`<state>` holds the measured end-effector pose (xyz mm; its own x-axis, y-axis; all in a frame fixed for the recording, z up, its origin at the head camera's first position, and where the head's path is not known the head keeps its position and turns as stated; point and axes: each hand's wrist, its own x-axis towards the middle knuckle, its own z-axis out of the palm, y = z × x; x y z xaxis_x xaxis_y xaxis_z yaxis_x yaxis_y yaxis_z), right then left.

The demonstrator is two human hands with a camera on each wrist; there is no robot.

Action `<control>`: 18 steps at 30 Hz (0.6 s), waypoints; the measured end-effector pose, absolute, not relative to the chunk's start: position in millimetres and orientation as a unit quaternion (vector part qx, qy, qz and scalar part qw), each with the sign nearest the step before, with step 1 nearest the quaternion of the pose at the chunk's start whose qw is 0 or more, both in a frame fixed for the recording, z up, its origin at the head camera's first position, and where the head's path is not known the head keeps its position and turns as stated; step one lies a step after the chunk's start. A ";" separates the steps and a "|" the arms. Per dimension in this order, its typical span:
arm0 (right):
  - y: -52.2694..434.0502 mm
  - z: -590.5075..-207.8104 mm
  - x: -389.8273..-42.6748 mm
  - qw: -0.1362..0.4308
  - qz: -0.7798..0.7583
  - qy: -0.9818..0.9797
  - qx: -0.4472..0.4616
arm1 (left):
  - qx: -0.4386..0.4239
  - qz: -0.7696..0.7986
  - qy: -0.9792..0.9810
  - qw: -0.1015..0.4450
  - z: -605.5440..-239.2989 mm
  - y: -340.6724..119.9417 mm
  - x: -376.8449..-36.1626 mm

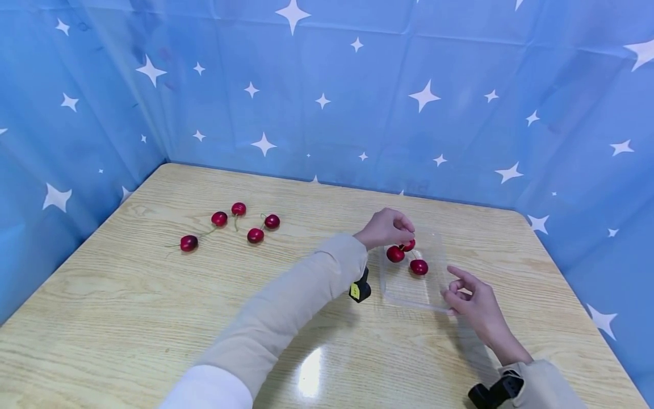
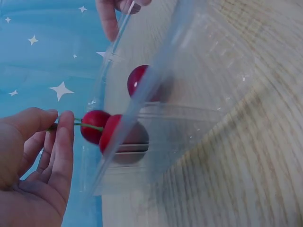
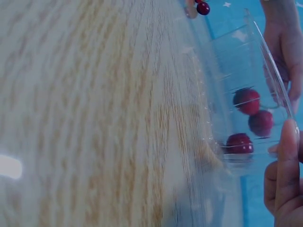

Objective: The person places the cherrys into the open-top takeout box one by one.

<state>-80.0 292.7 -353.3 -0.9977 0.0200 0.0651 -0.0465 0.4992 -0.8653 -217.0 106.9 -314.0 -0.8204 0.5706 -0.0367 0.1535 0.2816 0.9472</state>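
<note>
The wooden table (image 1: 153,318) carries the whole setup, boxed in by a blue star-print curtain (image 1: 357,85) on three sides. A clear plastic tray (image 1: 409,292) sits right of centre on it. Five loose cherries (image 1: 255,235) lie in a scattered group well apart from the tray, toward the far left of the table.

Step in hand, as I judge it: loading cherries into the tray one at a time. Two cherries already rest inside it, one at the far left (image 1: 395,254) and one nearer the middle (image 1: 419,267).

My left hand (image 1: 385,228) is over the tray's far edge. Thumb and forefinger are pinched closed on the green stem (image 2: 71,124) of a third cherry (image 2: 93,126), which hangs at the tray rim, just beside the one already in. I cannot tell whether it touches the floor of the tray.

My right hand (image 1: 472,301) steadies the tray at its near right corner. The fingers are loosely spread, with one fingertip (image 3: 289,137) on the rim; nothing is clasped.

Next move, by my estimate: lower the cherry clear of the wall, release the stem, and keep the right hand bracing, since the light tray may slide. Then reach across to the loose group.
</note>
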 end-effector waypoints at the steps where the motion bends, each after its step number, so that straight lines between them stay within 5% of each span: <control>1: 292.8 -353.2 -80.1 0.033 0.501 -0.865 0.008 | 0.229 0.557 0.775 0.192 -315.3 107.7 -217.3; 18: 292.5 -351.3 -80.1 0.029 0.502 -0.865 0.006 | 0.236 0.544 0.788 0.164 -317.2 118.4 -215.7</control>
